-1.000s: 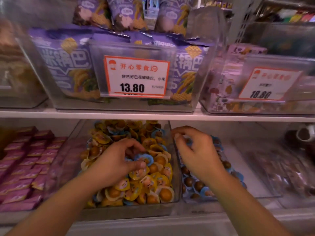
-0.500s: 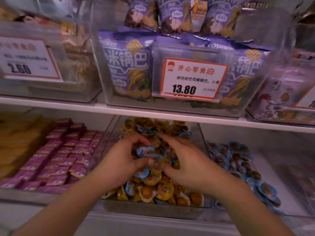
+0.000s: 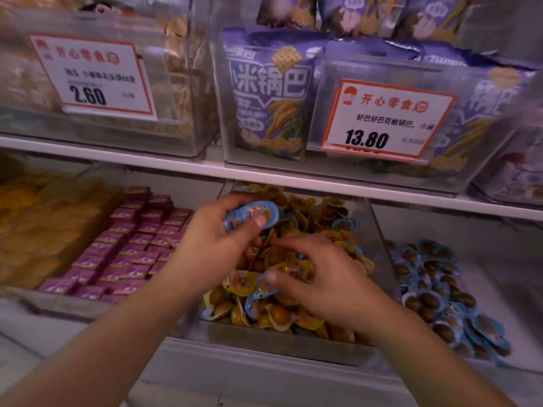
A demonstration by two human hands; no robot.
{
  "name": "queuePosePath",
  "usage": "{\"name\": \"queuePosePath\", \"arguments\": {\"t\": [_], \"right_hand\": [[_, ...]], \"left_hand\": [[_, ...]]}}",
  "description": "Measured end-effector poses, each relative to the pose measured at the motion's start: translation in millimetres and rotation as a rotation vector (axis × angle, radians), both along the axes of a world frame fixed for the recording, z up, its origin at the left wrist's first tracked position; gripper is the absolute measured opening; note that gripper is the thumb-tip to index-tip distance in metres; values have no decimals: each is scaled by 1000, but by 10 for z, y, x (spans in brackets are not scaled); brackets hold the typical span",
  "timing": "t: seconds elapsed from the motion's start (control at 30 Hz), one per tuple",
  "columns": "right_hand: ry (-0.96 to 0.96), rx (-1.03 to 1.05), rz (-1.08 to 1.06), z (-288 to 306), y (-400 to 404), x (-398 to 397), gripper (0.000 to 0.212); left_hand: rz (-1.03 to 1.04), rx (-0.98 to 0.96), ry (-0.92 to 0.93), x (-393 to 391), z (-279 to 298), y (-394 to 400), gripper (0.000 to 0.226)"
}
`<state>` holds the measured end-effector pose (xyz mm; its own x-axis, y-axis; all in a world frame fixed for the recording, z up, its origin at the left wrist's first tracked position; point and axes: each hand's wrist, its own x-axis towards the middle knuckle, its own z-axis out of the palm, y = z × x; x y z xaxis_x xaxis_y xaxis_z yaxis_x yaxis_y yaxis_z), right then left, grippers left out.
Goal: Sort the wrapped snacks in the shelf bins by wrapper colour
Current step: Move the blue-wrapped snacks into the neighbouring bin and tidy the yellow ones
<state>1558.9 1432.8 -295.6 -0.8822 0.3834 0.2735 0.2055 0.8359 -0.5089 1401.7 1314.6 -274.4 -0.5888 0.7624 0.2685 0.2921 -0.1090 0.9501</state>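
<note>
Left hand (image 3: 214, 245) holds blue snacks (image 3: 251, 214); right hand (image 3: 320, 277) pinches one in the middle bin (image 3: 288, 339), white shelf (image 3: 205, 168) above.

Dim, warm and muddy overall, with low contrast. Brightest on the two white price tags (image 3: 95, 76) and along the pale shelf edge (image 3: 264, 174), as if lit from above and in front. Deep shade under that shelf, darkening the back of the lower bins. Soft glare and hazy reflections on the clear bin fronts (image 3: 367, 101). Motion blur everywhere, heaviest at the left and right margins and on the yellow packs (image 3: 44, 224) at far left. Wide-angle bending of the shelf line, forearms stretched toward the bottom corners. Small print on tags unreadable
</note>
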Motion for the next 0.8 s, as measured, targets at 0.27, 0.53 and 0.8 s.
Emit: {"name": "queuePosePath", "arguments": {"t": [0.27,0.53,0.8], "right_hand": [[63,144,-112,13,33,-24,16],[509,-310,-113,148,-237,-63,12],[401,-361,-37,144,-194,-38,19]], "left_hand": [[15,-10,-221,35,45,-70,10],[-261,-185,-716,237,0,-55,34],[-79,69,-603,-25,154,-157,21]]}}
